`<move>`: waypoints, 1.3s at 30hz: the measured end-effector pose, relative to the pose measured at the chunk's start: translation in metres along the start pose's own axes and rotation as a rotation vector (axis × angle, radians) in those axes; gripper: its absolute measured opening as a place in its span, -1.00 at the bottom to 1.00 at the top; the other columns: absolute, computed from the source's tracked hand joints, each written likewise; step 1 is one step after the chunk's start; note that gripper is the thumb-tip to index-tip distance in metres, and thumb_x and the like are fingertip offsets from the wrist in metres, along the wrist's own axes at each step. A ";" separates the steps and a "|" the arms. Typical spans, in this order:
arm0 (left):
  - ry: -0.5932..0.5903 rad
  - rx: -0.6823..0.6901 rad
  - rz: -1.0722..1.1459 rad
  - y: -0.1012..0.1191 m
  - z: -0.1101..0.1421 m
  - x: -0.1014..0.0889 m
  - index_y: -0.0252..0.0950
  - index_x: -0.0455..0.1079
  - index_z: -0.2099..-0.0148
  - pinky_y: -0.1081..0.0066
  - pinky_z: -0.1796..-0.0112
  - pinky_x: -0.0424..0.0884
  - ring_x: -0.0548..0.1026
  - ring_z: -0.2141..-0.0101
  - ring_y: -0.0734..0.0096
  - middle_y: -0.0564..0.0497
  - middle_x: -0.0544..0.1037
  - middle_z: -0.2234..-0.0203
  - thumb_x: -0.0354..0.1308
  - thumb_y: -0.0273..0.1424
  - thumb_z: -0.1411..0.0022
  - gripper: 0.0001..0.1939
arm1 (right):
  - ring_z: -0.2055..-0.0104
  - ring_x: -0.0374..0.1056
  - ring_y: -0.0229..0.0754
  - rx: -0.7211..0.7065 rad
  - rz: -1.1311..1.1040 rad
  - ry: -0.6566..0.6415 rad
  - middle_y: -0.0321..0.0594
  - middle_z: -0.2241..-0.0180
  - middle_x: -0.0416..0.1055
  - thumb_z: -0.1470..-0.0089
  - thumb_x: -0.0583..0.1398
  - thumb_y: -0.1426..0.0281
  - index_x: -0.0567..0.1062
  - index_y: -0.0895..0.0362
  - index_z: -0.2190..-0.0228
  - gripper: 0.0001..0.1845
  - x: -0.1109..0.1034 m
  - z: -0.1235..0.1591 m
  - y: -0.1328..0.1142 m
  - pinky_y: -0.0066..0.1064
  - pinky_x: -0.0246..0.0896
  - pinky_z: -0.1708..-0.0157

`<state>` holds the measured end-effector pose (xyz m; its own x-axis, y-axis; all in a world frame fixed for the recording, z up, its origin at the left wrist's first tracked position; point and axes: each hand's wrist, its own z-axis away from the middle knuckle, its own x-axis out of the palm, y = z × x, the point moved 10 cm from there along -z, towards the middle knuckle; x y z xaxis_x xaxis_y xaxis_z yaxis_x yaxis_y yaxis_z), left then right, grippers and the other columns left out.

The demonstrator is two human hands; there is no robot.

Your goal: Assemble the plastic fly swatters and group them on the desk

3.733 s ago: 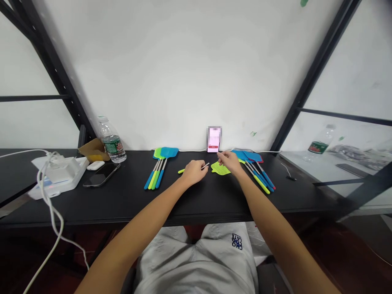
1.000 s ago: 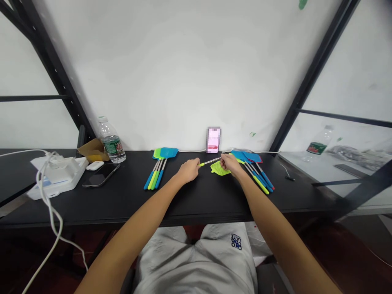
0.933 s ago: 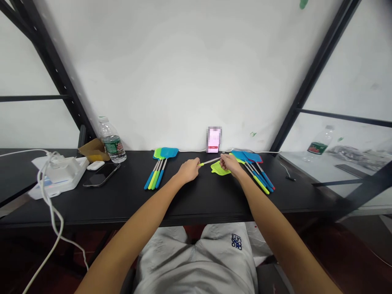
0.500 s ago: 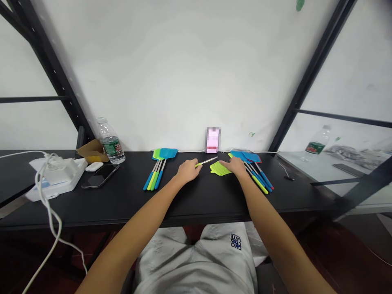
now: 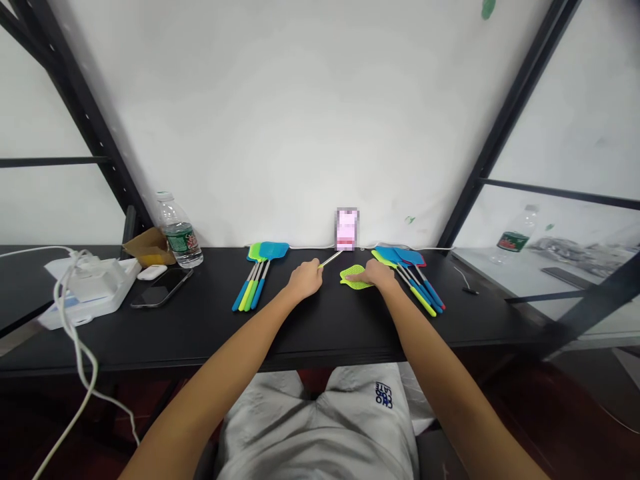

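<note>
Yellow-green flyswatter head (image 5: 355, 269), leaf-shaped and perforated, lies just right of the centre of the frame, apparently flat on the black table (image 5: 210, 340), with the right hand (image 5: 379, 273) over its right end and one finger stretched across the mesh. Whether that hand's grip pinches the piece or merely rests on it, I cannot tell, because the palm hides the contact. Near the middle of the frame, the left hand (image 5: 306, 279) has its grip clenched around the lower end of a metal rod (image 5: 331, 259), whose free end points up and right toward the foot of the phone (image 5: 347, 229) by the wall. The head looks like thin moulded plastic, so it is probably very light, springy and hard to break; its low edge is likely awkward to get a fingertip under. Thumb and finger on opposite edges near the narrower end seem the surest hold, since the broad mesh probably bends if pushed from its far side. The rod, by contrast, seems stiff, slim and perhaps slippery on bare metal, so its handle end suits a firm grip better. Flyswatters complete with heads lie left of centre (image 5: 250, 291) and right of centre (image 5: 421, 293).
</note>
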<state>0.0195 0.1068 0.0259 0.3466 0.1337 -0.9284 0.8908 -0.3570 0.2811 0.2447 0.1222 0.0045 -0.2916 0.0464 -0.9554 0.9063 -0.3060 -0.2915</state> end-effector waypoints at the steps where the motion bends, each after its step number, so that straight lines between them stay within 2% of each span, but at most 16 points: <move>1: -0.004 0.007 0.004 0.001 0.000 0.001 -0.26 0.32 0.12 0.32 0.24 0.34 0.52 0.20 0.17 -0.17 0.54 0.19 -0.15 -0.29 -0.40 -0.75 | -0.10 0.31 0.31 0.008 -0.001 -0.008 0.29 0.00 0.40 0.35 0.41 -0.12 0.48 0.25 0.09 -0.10 0.001 -0.001 0.002 0.01 0.16 -0.02; 7: 0.013 0.033 0.044 0.006 0.001 -0.003 -0.22 0.33 0.16 0.37 0.28 0.31 0.51 0.23 0.21 -0.10 0.55 0.27 -0.15 -0.19 -0.41 -0.70 | 0.03 0.41 0.20 -0.033 -0.116 -0.003 0.23 0.09 0.45 0.18 0.35 -0.10 0.50 0.25 0.16 -0.26 0.007 -0.010 0.008 -0.15 0.27 0.12; 10: 0.021 0.048 0.069 0.006 0.002 -0.007 -0.20 0.35 0.17 0.40 0.29 0.29 0.51 0.23 0.23 -0.07 0.56 0.30 -0.19 -0.10 -0.41 -0.62 | 0.03 0.40 0.15 -0.080 -0.223 0.139 0.22 0.14 0.47 -0.06 0.21 -0.06 0.51 0.25 0.20 -0.40 -0.002 -0.017 0.014 -0.24 0.26 0.15; 14: 0.022 0.061 0.059 0.003 0.001 -0.008 -0.18 0.37 0.17 0.39 0.29 0.29 0.51 0.23 0.24 -0.05 0.57 0.28 -0.20 -0.13 -0.42 -0.62 | 0.07 0.41 0.13 -0.017 -0.320 0.327 0.20 0.24 0.49 -0.27 0.01 0.10 0.52 0.25 0.26 -0.50 -0.020 -0.025 0.036 -0.26 0.24 0.15; 20: -0.015 0.051 -0.003 -0.004 -0.004 0.001 -0.19 0.37 0.19 0.38 0.29 0.31 0.52 0.23 0.23 -0.07 0.56 0.26 -0.15 -0.24 -0.40 -0.71 | 0.17 0.42 0.12 -0.012 -0.349 0.470 0.16 0.30 0.50 -0.30 -0.07 0.07 0.53 0.22 0.39 -0.42 -0.038 -0.023 0.047 -0.26 0.22 0.20; 25: -0.022 0.050 -0.007 -0.005 -0.004 0.003 -0.19 0.37 0.20 0.36 0.28 0.32 0.51 0.22 0.22 -0.09 0.55 0.26 -0.13 -0.27 -0.39 -0.74 | 0.23 0.41 0.08 -0.043 -0.368 0.478 0.13 0.34 0.50 -0.30 -0.07 0.06 0.49 0.18 0.47 -0.42 -0.040 -0.019 0.042 -0.30 0.19 0.26; 31: -0.026 0.052 -0.005 -0.004 -0.004 0.002 -0.19 0.39 0.18 0.37 0.27 0.32 0.51 0.21 0.23 -0.08 0.56 0.24 -0.12 -0.27 -0.39 -0.73 | 0.32 0.38 0.00 -0.087 -0.413 0.478 0.01 0.46 0.45 -0.29 -0.03 0.06 0.40 0.13 0.56 -0.46 -0.043 -0.013 0.033 -0.33 0.16 0.31; 39: -0.016 0.073 0.017 -0.004 -0.004 0.003 -0.18 0.39 0.22 0.37 0.29 0.30 0.50 0.25 0.23 -0.07 0.55 0.30 -0.12 -0.28 -0.38 -0.73 | 0.37 0.34 -0.02 -0.108 -0.478 0.462 -0.05 0.52 0.39 -0.27 -0.01 0.08 0.29 0.08 0.63 -0.48 -0.040 -0.014 0.031 -0.34 0.11 0.35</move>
<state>0.0184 0.1118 0.0234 0.3561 0.1121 -0.9277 0.8608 -0.4258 0.2789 0.2890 0.1238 0.0328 -0.5288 0.5628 -0.6353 0.7428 -0.0553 -0.6672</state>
